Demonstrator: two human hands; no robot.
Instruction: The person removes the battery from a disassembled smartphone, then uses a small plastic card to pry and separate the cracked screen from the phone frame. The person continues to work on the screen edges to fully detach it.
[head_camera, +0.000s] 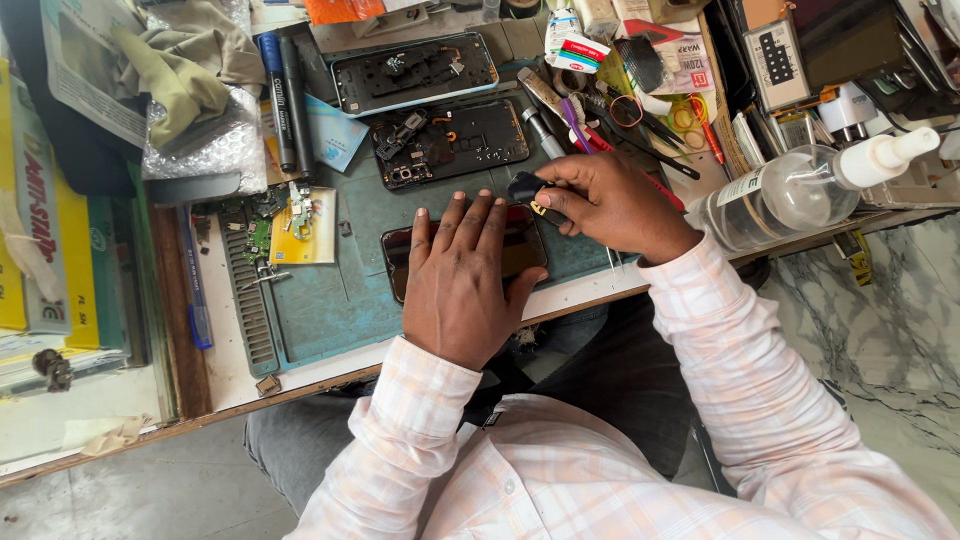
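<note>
Phone (400, 262) flat on green mat (330, 300), left hand (458, 285) open on it, right hand (605, 205) pinching small black part (525, 187)

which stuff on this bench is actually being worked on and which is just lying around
In use:
- left hand pressed flat on the phone lying on the green mat
- right hand pinching a small black part at the phone's top edge

Lying about:
- two opened phone frames
- two markers
- clear spray bottle
- small circuit boards
- bubble wrap
</note>
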